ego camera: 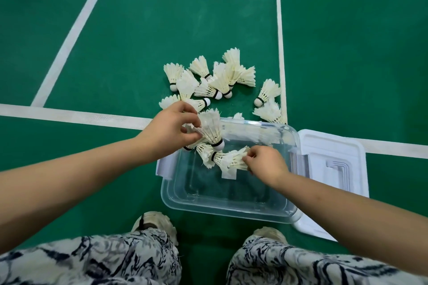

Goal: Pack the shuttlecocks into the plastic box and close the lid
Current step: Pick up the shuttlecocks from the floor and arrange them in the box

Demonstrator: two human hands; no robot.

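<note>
Packing is the step in hand, and it looks like it has only just begun. The left hand (pixel 172 128) has its fingers curled round the feathers of a shuttlecock (pixel 212 129) and holds it over the far left corner of the plastic box (pixel 222 209), with the round tip pointing down. There may be more under that hand, but I cannot tell. The right hand (pixel 266 162) is inside the box and pinches the feather end of a second shuttlecock (pixel 231 158), which lies on its side. One more lies just beside these two in the same corner. Most of the shuttlecocks are not packed yet. They lie in a pile (pixel 215 81) on the green floor (pixel 162 30) behind the box, and a pair (pixel 267 92) lies off to the right near a white line. The lid (pixel 335 152) lies flat on the floor, right beside the box. I think the next move is to let go of both shuttlecocks, then reach over the box to the pile for more. The feathers are thin and bend fast, so soft grips are best. The lid comes last.
</note>
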